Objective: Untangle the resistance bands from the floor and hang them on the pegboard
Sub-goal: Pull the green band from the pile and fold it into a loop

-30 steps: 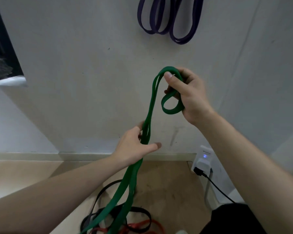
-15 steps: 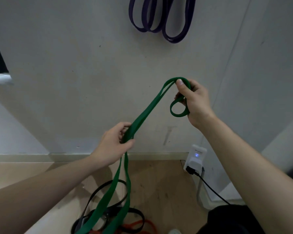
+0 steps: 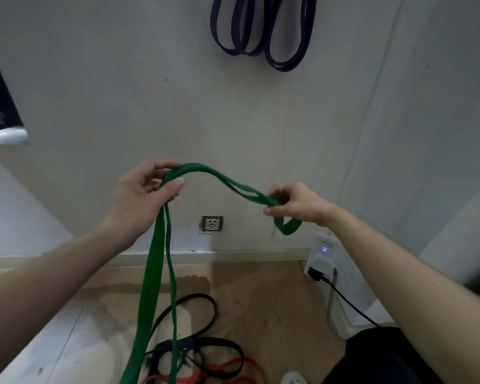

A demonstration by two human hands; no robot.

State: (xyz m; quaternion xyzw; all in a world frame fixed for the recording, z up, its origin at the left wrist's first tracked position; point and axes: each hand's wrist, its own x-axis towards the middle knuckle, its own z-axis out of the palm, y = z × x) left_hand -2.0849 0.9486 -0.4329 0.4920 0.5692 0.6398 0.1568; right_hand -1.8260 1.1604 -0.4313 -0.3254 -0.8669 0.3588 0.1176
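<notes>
A green resistance band [image 3: 154, 275] runs up from the floor, over my left hand [image 3: 143, 189], and across to my right hand [image 3: 297, 202]. My left hand grips the band at its high bend, thumb on top. At the band's end my right hand pinches it, and a small green loop hangs under the fingers. A black band [image 3: 203, 300] and a red band [image 3: 233, 370] lie tangled on the floor below. Purple bands [image 3: 263, 31] hang on the wall above; their hook is out of frame.
A wall socket [image 3: 211, 223] sits low on the wall between my hands. A white plug-in device [image 3: 323, 256] with a blue light and a black cable [image 3: 352, 306] is at the right corner. A white shoe tip [image 3: 294, 378] and dark trouser leg [image 3: 385, 358] show at bottom right.
My left hand has risen along the green band and moved left. My right hand has dropped, so the band now hangs in an arc between them. The view has tilted down, showing the socket.
</notes>
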